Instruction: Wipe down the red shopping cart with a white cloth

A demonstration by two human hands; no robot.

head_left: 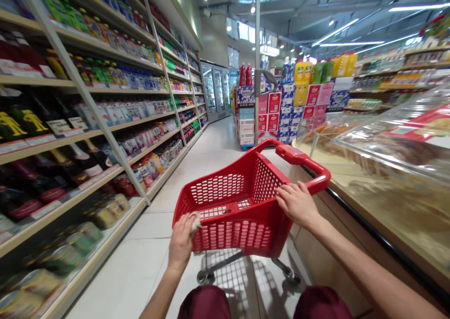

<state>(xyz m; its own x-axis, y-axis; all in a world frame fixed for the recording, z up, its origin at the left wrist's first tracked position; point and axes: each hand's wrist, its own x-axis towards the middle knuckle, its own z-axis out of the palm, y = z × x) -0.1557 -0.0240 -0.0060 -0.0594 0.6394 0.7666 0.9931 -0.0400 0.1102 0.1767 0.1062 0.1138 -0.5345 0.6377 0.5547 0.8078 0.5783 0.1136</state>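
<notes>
Side-on before me stands a red plastic shopping cart (239,232), its basket pierced with holes and its handle (318,173) toward the right. My left hand (181,239) is at the basket's left corner, closed on a crumpled whitish cloth (196,221) that touches the rim. The fingers of my right hand (297,204) are hooked over the near rim beside the handle. Nothing can be seen lying in the basket. Below it, a caster wheel (206,277) shows at the left and another wheel (291,276) at the right.
Tall shelves (137,89) of bottles and cans line the left side. A display counter (351,187) with clear covers runs close along the right. Stacked drink cartons (274,117) stand ahead, around a post. Glass-door coolers (218,91) are farther back. Pale floor tiles (214,145) lead between them.
</notes>
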